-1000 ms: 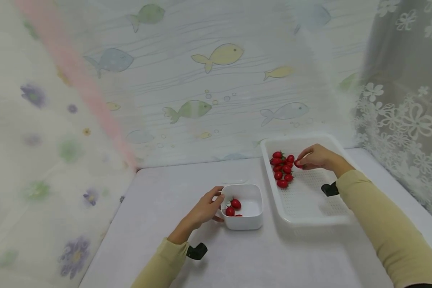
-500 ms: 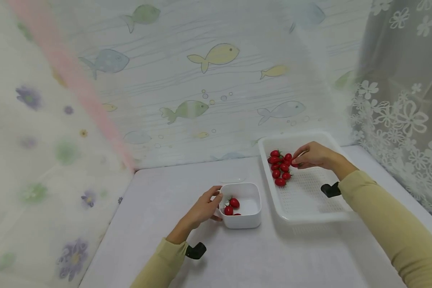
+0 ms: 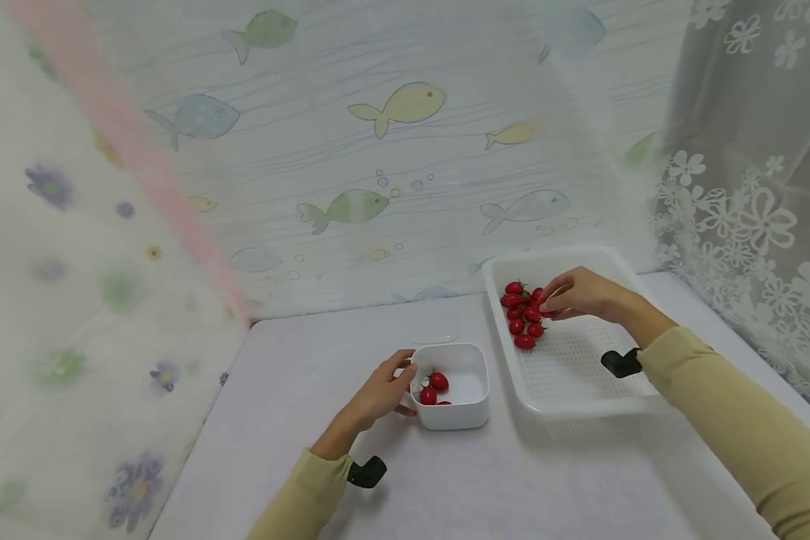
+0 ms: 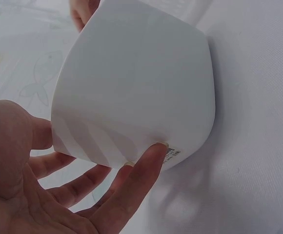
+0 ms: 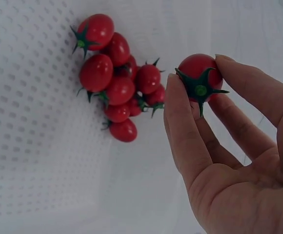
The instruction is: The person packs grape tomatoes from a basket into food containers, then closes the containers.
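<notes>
Red cherry tomatoes [image 3: 524, 342] with green stems lie clustered along the left side of the white perforated basket [image 3: 536, 409]. Over that cluster, my right hand [image 3: 583, 294] pinches one cherry tomato [image 5: 196, 73] between thumb and fingertips; in the right wrist view its green calyx faces the camera. My left hand [image 3: 381, 390] holds the left side of a small white square container [image 3: 455, 417], fingers spread round its corner and wall [image 4: 136, 87]. Inside the container are a few cherry tomatoes [image 3: 439, 382], one of them mostly hidden by the front wall.
The basket stands right of the container on a white cloth-covered table [image 3: 310, 360]. A clear round-edged piece [image 3: 435, 339] lies just behind the container. A fish-patterned curtain [image 3: 351, 262] closes the back, with more curtains at both sides.
The right hand, pinching the tomato throughout, has shifted slightly left over the cluster. The left hand and container keep their places; the head view has moved a little.
</notes>
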`<state>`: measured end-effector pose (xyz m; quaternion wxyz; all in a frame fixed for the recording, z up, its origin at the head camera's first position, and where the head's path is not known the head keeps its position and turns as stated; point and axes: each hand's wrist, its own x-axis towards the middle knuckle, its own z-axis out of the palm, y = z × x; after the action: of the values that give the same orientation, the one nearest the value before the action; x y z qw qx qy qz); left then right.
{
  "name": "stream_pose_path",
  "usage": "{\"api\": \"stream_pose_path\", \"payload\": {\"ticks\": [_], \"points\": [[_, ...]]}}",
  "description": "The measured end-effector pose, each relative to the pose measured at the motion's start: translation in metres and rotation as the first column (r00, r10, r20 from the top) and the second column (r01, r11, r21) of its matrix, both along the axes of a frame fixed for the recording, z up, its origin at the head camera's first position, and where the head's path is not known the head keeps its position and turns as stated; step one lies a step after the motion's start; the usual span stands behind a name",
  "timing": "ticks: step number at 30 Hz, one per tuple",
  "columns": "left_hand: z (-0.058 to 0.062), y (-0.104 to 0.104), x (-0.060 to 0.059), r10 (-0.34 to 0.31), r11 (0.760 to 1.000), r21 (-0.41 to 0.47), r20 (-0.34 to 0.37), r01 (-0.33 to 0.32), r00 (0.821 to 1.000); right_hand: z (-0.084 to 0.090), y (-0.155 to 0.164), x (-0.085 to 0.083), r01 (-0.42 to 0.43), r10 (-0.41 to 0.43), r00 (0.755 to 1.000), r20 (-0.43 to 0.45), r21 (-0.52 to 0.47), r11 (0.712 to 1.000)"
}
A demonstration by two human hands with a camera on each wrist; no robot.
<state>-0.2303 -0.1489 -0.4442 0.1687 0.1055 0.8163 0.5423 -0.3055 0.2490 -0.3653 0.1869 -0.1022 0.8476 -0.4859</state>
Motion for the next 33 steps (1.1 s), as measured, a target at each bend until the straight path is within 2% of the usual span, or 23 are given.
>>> {"api": "stream_pose_path", "payload": {"ticks": [10,21,28,33], "points": [[0.002,0.0,0.003,-0.008,1.0,0.005,-0.01,0.008,1.0,0.016,-0.018,0.017,-0.03,0.029,0.999,-0.038,-0.04,0.999],[0.003,0.002,0.002,-0.013,1.0,0.014,-0.008,0.013,1.0,0.027,-0.036,0.036,-0.038,0.035,0.995,-0.093,-0.039,0.999],[0.004,0.002,0.003,-0.001,1.0,0.014,-0.001,0.001,1.0,0.031,-0.051,0.05,0.0,-0.004,0.988,-0.154,-0.028,1.0],[0.002,0.002,0.002,-0.008,1.0,0.02,-0.006,0.009,1.0,0.03,-0.059,0.059,0.008,-0.022,0.985,-0.169,-0.08,0.997]]}}
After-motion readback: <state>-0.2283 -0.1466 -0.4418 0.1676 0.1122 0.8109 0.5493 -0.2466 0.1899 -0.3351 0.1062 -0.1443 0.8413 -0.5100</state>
